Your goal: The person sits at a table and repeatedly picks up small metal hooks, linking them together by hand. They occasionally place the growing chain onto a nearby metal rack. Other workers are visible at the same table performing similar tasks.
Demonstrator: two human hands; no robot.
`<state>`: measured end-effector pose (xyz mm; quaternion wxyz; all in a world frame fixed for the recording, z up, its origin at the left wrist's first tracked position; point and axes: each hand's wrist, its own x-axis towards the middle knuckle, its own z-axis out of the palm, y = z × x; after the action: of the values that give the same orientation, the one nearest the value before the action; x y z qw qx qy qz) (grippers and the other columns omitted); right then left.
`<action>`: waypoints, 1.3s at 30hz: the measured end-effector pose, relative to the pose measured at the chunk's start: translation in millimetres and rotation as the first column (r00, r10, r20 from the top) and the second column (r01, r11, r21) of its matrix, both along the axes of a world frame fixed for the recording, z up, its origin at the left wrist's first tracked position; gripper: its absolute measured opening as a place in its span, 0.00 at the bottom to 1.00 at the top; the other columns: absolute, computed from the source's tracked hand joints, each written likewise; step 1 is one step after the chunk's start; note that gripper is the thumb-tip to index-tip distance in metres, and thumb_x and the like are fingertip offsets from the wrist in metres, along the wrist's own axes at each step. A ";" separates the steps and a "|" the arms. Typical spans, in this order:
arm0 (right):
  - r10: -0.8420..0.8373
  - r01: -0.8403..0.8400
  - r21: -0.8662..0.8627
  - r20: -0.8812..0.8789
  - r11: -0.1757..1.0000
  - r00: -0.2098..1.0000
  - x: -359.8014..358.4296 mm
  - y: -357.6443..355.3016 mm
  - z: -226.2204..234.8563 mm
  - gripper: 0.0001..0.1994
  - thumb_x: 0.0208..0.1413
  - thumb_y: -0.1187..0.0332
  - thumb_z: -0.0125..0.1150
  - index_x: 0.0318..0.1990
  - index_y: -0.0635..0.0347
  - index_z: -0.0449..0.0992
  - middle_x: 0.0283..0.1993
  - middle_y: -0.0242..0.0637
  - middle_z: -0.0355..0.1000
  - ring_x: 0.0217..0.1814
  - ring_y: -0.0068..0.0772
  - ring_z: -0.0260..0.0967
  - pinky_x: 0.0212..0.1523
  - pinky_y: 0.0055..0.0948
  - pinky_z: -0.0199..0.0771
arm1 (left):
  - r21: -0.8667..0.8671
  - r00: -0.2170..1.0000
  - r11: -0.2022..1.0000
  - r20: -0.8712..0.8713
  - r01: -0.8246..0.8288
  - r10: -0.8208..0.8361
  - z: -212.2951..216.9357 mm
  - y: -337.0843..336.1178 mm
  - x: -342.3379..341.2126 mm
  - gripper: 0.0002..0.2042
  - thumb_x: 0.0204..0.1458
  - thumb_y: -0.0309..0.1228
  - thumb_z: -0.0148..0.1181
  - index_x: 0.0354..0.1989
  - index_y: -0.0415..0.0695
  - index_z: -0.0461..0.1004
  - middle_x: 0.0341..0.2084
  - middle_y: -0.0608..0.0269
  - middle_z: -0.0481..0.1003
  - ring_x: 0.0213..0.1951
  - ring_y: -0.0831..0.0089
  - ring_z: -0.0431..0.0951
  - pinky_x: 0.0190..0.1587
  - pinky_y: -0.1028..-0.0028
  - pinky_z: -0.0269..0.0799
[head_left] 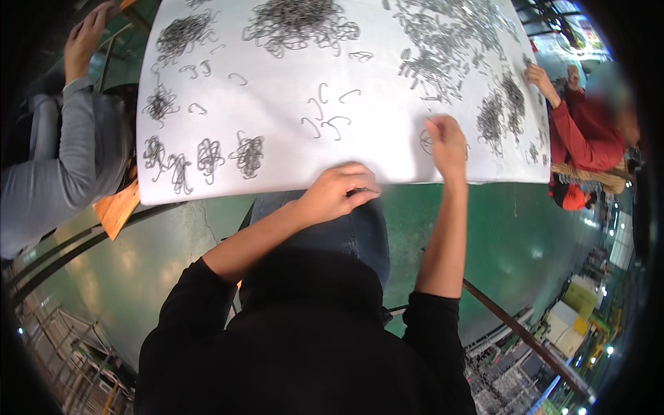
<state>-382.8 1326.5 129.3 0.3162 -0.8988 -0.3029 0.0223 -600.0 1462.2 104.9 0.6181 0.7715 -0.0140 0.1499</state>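
Two hands work at the near edge of the white surface [277, 173]. Left hand [339, 190], grip clenched on something unseen. Right hand [446, 142] pinches a wire hook [427, 142] beside scattered hook piles [297, 24].

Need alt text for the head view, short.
A person's right hand picks at small wire hooks on a white sheet, while the left hand rests closed at its near edge. Hook piles cover the far side; two other people work alongside.
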 end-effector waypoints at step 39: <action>0.269 -0.300 -0.419 -0.133 0.857 0.954 -64.9 172.5 11.9 0.14 0.56 0.60 0.58 0.38 0.62 0.79 0.41 0.46 0.76 0.47 0.42 0.74 0.45 0.39 0.72 | 0.081 0.994 0.991 -0.013 -0.103 0.104 3.3 -18.3 -1.5 0.07 0.45 0.22 0.62 0.35 0.38 0.77 0.34 0.55 0.76 0.37 0.57 0.75 0.41 0.66 0.72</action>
<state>-447.7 1499.0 141.1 0.1116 -0.8905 -0.4083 0.1671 -601.4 1444.0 108.2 0.5781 0.7967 0.0253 0.1744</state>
